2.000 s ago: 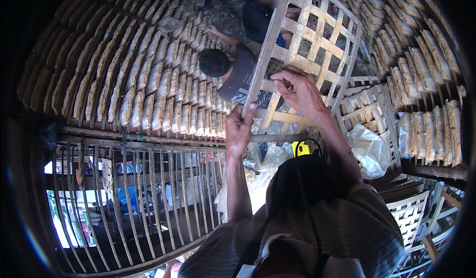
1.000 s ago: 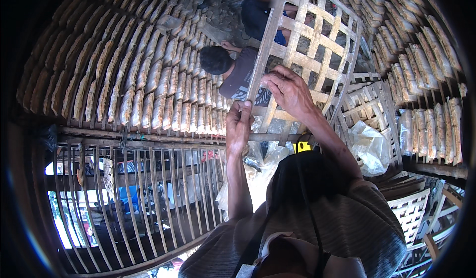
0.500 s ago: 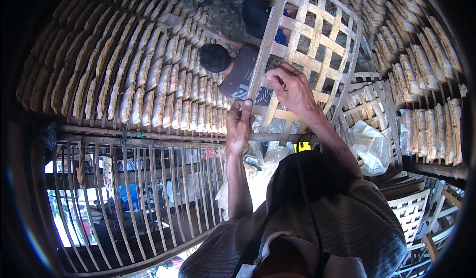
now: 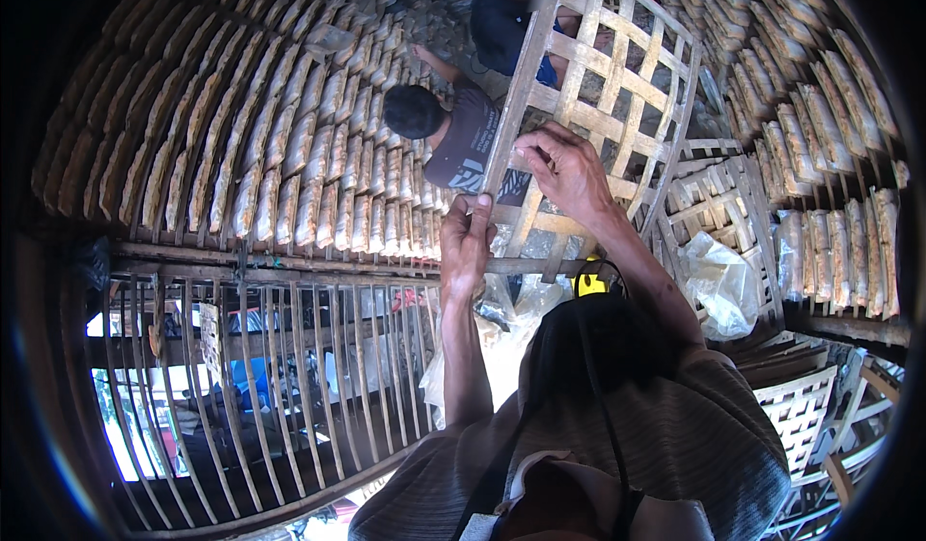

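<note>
A woven bamboo panel (image 4: 596, 61) with open square gaps and a long wooden edge bar (image 4: 526, 76) is held up, tilted, in front of me. My left hand (image 4: 465, 242) grips the lower part of that bar, its thumb lying across the front. Higher up, my right hand (image 4: 571, 175) is over the weave, fingers curled and pinched close to the bar. Something small and pale shows at its fingertips, too small to make out. Part of the panel's lower weave is hidden behind my right hand and forearm.
Rows of pale, bark-edged slabs (image 4: 270, 146) fill racks at left, with more slabs (image 4: 839, 252) at right. A slatted wooden frame (image 4: 289, 377) stands lower left. Two people (image 4: 417, 112) sit beyond the panel. Other woven panels (image 4: 719, 199) and a clear plastic bag (image 4: 719, 285) are at right.
The co-worker in the dark shirt has shifted slightly left and stretched an arm out. My hands and the panel are almost unmoved.
</note>
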The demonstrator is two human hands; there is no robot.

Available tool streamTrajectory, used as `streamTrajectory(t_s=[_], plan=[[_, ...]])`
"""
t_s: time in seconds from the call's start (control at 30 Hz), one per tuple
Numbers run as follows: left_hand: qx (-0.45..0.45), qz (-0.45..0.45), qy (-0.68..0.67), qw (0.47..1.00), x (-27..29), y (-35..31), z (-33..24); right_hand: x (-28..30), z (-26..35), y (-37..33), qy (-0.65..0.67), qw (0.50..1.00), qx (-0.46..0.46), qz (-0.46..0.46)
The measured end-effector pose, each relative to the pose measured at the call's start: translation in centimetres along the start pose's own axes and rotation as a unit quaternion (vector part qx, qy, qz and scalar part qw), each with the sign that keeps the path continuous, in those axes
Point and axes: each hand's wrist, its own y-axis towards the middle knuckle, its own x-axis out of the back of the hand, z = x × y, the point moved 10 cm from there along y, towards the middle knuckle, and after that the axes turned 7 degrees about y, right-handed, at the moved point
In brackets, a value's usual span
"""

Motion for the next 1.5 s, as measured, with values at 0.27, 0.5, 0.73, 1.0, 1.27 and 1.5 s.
streamTrajectory(t_s=[0.27, 0.5, 0.73, 1.0, 1.27, 1.5], plan=[[-0.009, 0.004, 0.007, 1.0, 0.0, 0.0, 0.1, -0.3, 1.1, -0.1, -0.001, 0.999, 0.027, 0.037], [-0.01, -0.021, 0.037, 0.999, 0.7, 0.1, 0.1, -1.1, -0.7, 0.0, 0.065, 0.993, -0.02, 0.094], [0.008, -0.016, 0.026, 0.999, 0.6, 0.0, 0.1, -2.2, 0.4, -0.7, 0.055, 0.989, 0.008, 0.134], [0.017, -0.008, 0.016, 1.0, 0.2, 0.2, 0.3, -2.3, 1.0, -1.4, 0.012, 0.994, 0.037, 0.106], [0.023, -0.018, 0.023, 0.999, 0.4, 0.3, 0.3, -3.1, 1.5, -2.0, -0.016, 0.991, 0.075, 0.11], [0.025, -0.002, 0.028, 0.999, 0.1, 0.2, -0.3, -3.3, 1.5, -2.1, 0.016, 0.993, 0.057, 0.098]])
